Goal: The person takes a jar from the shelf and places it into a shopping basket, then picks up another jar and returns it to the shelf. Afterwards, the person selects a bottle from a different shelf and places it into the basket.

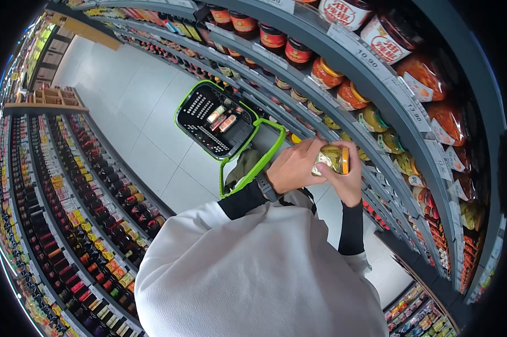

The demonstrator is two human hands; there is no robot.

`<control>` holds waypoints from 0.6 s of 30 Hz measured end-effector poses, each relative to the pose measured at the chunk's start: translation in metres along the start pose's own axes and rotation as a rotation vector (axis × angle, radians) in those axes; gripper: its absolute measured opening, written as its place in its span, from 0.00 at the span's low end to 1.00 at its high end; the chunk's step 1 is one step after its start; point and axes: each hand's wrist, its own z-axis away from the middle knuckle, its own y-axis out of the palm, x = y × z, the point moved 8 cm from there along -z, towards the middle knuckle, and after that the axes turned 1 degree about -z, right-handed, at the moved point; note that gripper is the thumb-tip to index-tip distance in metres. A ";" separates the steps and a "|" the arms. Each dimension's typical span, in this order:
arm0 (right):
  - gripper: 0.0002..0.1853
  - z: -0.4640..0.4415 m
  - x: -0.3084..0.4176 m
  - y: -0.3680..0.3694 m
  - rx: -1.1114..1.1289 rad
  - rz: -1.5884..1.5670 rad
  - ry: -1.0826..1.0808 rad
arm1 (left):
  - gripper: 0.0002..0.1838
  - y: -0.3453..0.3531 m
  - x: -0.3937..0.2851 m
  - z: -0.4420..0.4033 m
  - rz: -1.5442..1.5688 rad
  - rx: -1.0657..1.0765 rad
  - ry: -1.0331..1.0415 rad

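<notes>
My left hand (296, 166), with a dark watch (266, 187) on its wrist, is closed on the label side of a glass jar of green pickles (334, 158). The jar lies tilted on its side, its yellow-orange lid pointing right. Around the lid end wraps my right hand (349, 181), its thumb pressed against the glass. Both hands hold the jar in front of my chest, close beside the shelves. Beyond my left hand a black shopping basket (180, 119) with a green rim and a raised green handle (276, 147) holds a few small packages (226, 123).
A tall shelf unit (377, 67) runs along the right, stocked with jars of red sauce (324, 73) and green pickles (372, 119), with price tags on its edges. Shelves of bottles (85, 213) line the left side. Pale floor tiles (124, 95) lie between them.
</notes>
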 end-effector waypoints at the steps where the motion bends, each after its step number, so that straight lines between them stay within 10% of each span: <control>1: 0.29 0.000 -0.001 0.004 -0.004 -0.019 0.021 | 0.43 -0.003 0.004 0.004 0.082 0.019 -0.050; 8: 0.25 0.003 -0.022 0.017 0.038 -0.201 0.076 | 0.66 0.018 0.140 0.104 -0.209 -0.002 -0.407; 13: 0.25 0.000 -0.022 0.035 0.144 -0.274 0.131 | 0.34 0.054 0.239 0.178 -0.253 0.355 -0.830; 18: 0.26 0.003 -0.021 0.039 0.209 -0.225 0.126 | 0.21 -0.028 0.224 0.201 -0.420 -0.222 -0.900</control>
